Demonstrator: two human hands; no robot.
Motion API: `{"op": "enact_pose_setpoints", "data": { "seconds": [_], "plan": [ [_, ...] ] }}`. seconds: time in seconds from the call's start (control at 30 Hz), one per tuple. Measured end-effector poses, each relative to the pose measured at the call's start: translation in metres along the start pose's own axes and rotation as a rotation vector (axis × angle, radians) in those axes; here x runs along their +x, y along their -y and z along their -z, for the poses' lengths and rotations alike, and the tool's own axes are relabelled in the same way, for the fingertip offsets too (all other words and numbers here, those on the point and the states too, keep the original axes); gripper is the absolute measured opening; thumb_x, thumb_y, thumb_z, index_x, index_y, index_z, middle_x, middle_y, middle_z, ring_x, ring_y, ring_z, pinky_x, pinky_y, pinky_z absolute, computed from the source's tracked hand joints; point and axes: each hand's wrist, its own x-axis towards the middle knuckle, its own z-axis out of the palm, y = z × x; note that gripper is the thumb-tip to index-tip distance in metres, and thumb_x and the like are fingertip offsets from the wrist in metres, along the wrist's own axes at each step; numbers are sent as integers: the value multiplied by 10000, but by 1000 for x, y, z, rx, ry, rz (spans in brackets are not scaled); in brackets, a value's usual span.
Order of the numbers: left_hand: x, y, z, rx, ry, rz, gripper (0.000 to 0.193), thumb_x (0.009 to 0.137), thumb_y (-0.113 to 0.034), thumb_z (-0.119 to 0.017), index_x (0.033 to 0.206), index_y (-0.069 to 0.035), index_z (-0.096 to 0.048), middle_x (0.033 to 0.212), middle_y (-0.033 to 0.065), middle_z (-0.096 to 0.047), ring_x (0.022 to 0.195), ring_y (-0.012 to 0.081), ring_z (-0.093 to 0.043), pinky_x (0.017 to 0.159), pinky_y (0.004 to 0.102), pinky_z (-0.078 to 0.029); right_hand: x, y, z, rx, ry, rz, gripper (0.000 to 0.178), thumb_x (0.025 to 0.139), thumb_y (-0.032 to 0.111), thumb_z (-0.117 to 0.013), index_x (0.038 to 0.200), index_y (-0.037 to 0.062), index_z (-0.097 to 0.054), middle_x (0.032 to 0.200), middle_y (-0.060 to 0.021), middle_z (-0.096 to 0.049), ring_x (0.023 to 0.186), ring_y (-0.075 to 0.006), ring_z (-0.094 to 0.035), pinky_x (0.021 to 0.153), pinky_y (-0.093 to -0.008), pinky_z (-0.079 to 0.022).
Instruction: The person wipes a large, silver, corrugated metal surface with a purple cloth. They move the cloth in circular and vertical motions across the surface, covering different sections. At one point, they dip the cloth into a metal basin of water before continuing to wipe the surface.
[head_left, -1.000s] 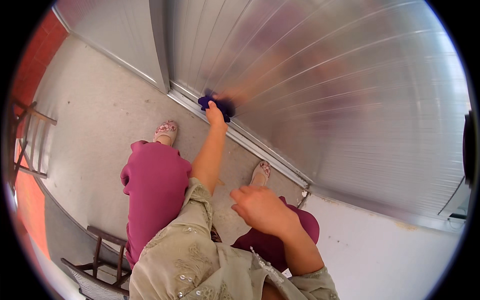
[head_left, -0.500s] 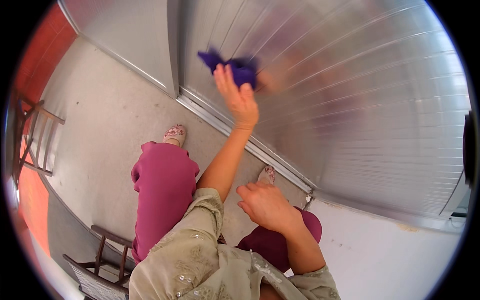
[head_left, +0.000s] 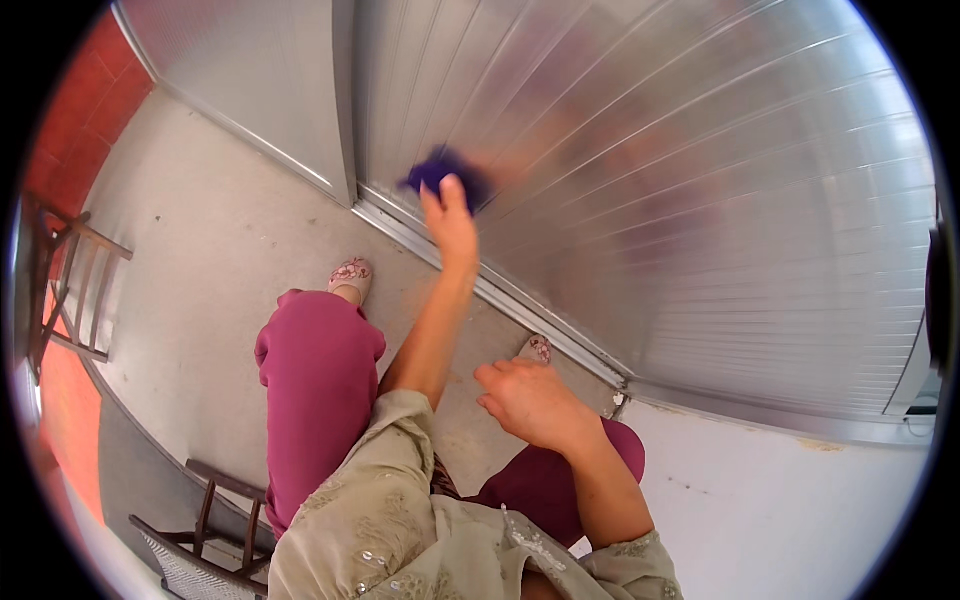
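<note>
A dark purple cloth (head_left: 452, 180) is pressed against the grey ribbed metal door (head_left: 640, 200), low down near its left side. My left hand (head_left: 452, 228) is stretched out to the door with its fingers on the cloth; part of the fingers is hidden by it, and the cloth's edges are blurred. Closer to me, my right hand (head_left: 535, 402) hangs loosely curled over my right knee, its back turned up. Nothing shows in its fingers, though the palm side is hidden.
A metal track (head_left: 540, 325) runs along the foot of the door. To the left are a grey panel (head_left: 240, 80), a red tiled wall (head_left: 85, 110) and a dark wooden chair (head_left: 95, 290). Another chair (head_left: 205, 515) stands at lower left. A white ledge (head_left: 750, 490) lies at right.
My left hand and the purple cloth have moved down the door toward me and slightly left. My right hand has barely moved.
</note>
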Motion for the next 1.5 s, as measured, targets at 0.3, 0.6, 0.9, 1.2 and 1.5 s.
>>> {"op": "enact_pose_setpoints", "data": {
  "seconds": [0.3, 0.6, 0.9, 1.2, 1.5],
  "plan": [
    [14, -111, -50, 365, -114, -871, 519, 834, -200, -606, 1276, 24, -450, 1247, 203, -456, 1131, 346, -452, 986, 408, -344, -5, -6, -5, -26, 28, -35, 162, 813, 146, -617, 878, 28, -527, 854, -135, -593, 865, -336, -571, 710, -443, -471],
    [79, 118, 80, 365, -322, 31, 513, 890, -238, -450, 1267, 106, -404, 1240, 268, -487, 1138, 376, -488, 981, 408, -369, 0, 6, -2, -16, 89, 29, 188, 804, 148, -634, 900, 40, -513, 828, -114, -573, 824, -332, -571, 696, -432, -470],
    [23, -3, -1, 250, -46, -223, 493, 884, -188, -533, 1288, 65, -406, 1299, 232, -434, 1203, 318, -433, 1022, 374, -322, -4, -6, -4, -8, 14, -17, 168, 813, 141, -625, 887, 41, -511, 832, -117, -573, 831, -327, -571, 700, -432, -470],
    [41, -56, -27, 373, -116, -903, 582, 900, -256, -521, 1322, 102, -340, 1405, 274, -309, 1296, 414, -323, 1065, 450, -263, -2, 5, 0, -32, 49, -3, 180, 808, 140, -631, 908, 45, -515, 843, -113, -571, 848, -324, -567, 725, -426, -459],
    [90, 120, 83, 20, -341, 196, 494, 937, -307, -469, 1243, 80, -449, 1172, 194, -563, 1075, 296, -550, 936, 371, -421, -1, 5, -7, -22, 100, 13, 183, 804, 138, -635, 903, 45, -512, 833, -109, -564, 845, -310, -567, 726, -415, -459]
  ]
}}
